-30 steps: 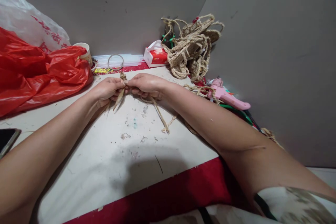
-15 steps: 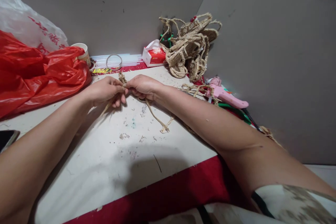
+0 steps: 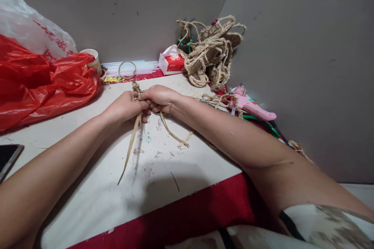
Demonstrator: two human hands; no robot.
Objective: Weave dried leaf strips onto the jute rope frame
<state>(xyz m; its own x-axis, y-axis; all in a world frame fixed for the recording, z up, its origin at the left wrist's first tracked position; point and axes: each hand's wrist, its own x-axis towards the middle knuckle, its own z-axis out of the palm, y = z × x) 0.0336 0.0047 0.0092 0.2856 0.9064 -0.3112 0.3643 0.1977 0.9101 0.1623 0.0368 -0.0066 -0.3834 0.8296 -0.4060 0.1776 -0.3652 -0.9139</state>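
White tabletop [image 3: 96, 186] below, left hand [image 3: 125, 106] and right hand [image 3: 160, 98] (fingers [image 3: 147, 93] bunched) pinch straw [image 3: 131, 144].

Knotted tan fibre [image 3: 136, 86] is pinched between both hands [image 3: 125, 106], two flat strands [image 3: 133, 138] trailing loose.

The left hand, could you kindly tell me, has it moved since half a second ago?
Yes: judged against the red-and-white tissue box, the left hand has shifted slightly to the right and toward the person.
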